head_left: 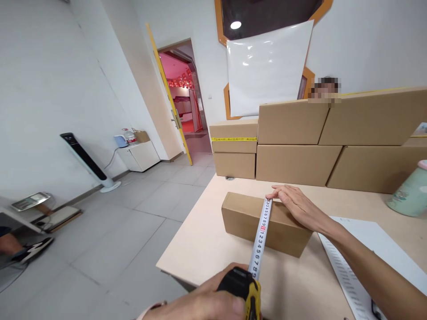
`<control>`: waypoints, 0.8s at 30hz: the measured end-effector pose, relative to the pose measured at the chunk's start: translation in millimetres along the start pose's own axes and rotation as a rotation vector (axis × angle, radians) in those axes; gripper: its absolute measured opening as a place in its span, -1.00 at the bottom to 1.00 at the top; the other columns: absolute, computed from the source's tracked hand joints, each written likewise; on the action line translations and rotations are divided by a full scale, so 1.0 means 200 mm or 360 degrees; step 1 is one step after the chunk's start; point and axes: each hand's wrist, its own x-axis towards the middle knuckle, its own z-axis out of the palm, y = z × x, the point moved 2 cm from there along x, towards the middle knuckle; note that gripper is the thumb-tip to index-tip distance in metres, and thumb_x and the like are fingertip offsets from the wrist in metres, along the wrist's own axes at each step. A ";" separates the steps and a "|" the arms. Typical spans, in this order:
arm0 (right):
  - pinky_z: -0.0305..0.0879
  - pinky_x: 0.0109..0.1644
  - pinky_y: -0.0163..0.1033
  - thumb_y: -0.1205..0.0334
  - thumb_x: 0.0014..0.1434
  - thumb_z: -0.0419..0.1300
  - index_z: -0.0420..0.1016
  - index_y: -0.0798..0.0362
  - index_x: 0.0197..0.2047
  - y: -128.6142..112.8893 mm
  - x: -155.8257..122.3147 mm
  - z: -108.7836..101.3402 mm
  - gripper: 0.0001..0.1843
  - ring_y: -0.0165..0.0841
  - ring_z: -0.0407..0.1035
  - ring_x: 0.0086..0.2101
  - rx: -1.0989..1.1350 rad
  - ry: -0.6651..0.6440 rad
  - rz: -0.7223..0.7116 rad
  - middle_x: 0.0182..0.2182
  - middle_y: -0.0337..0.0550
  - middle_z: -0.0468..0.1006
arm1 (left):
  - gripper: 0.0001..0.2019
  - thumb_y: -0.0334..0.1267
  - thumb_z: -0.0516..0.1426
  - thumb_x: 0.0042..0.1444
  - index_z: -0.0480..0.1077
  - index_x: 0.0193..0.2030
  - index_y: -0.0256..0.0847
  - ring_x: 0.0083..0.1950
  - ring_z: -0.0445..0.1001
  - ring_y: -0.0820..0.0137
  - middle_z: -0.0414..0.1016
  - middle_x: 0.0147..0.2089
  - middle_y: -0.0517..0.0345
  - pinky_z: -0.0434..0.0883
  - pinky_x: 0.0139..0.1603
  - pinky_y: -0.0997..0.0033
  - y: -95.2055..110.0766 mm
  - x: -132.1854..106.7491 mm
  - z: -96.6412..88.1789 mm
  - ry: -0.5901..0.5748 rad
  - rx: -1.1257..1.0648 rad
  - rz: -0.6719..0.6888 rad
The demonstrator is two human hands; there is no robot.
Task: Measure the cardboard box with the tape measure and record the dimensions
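Note:
My left hand (213,295) is closed around a black and yellow tape measure (238,284), low in the view near the table's front edge. From its case the white metal blade (257,251) runs up and away, across the top of a small brown cardboard box (245,215). At the box's far top edge, my right hand (295,202) pinches the blade's end with its fingertips, the rest of the hand resting over the box top. The box lies lengthwise on the pale table (196,242).
Large cardboard boxes (296,164) are stacked in two rows along the table's far side. Printed paper sheets (363,249) lie under my right forearm. A green bottle (408,191) stands at right. Behind the boxes is a person. A tower fan (85,158) stands left.

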 end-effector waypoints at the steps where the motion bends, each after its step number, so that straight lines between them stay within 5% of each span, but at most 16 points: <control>1: 0.08 0.24 0.03 -0.05 0.38 -0.28 0.52 -0.11 -0.10 0.00 0.00 0.00 -0.45 -0.11 0.24 0.18 0.0004 0.0001 0.0009 0.02 -0.14 0.55 | -0.46 -0.07 0.29 -0.09 0.38 0.06 -0.19 -0.01 0.49 0.13 0.55 -0.13 -0.01 0.23 0.12 0.10 0.00 0.00 0.01 0.0008 -0.0015 0.0008; 8: 0.11 0.24 0.06 -0.11 0.36 -0.28 0.54 -0.07 -0.13 -0.01 -0.01 -0.01 -0.41 -0.07 0.30 0.14 0.0141 -0.0062 0.0093 0.05 -0.09 0.55 | -0.59 -0.02 0.22 0.08 0.40 0.00 -0.21 0.03 0.45 0.16 0.49 -0.13 0.01 0.31 0.09 0.15 0.07 -0.06 0.06 0.0029 -0.0110 -0.0016; 14: 0.15 0.20 0.03 -0.14 0.36 -0.24 0.41 -0.09 -0.09 0.01 -0.02 0.00 -0.50 -0.12 0.36 0.09 0.0348 -0.0115 0.0241 0.04 -0.12 0.56 | -0.48 -0.20 0.30 -0.04 0.42 0.09 -0.27 -0.06 0.46 0.35 0.49 -0.09 0.06 0.29 0.04 0.44 0.05 -0.01 0.05 -0.0078 -0.0227 0.0024; 20: 0.18 0.15 -0.02 -0.14 0.35 -0.22 0.35 -0.10 -0.18 0.01 -0.03 0.00 -0.56 -0.15 0.39 0.06 0.0403 -0.0109 0.0250 0.02 -0.12 0.57 | -0.36 -0.12 0.25 0.02 0.29 0.25 -0.23 0.16 0.41 0.05 0.46 0.11 -0.14 0.23 0.19 0.08 -0.08 0.11 -0.01 -0.0166 -0.0398 0.0265; 24: 0.15 0.16 0.00 -0.15 0.36 -0.23 0.34 -0.11 -0.18 0.01 -0.03 -0.01 -0.57 -0.15 0.39 0.05 0.0390 -0.0099 0.0284 0.00 -0.16 0.59 | -0.41 -0.03 0.24 0.02 0.37 0.16 -0.28 0.05 0.48 0.07 0.50 0.04 -0.19 0.33 0.09 0.05 -0.12 0.26 -0.08 -0.0190 -0.0545 0.0412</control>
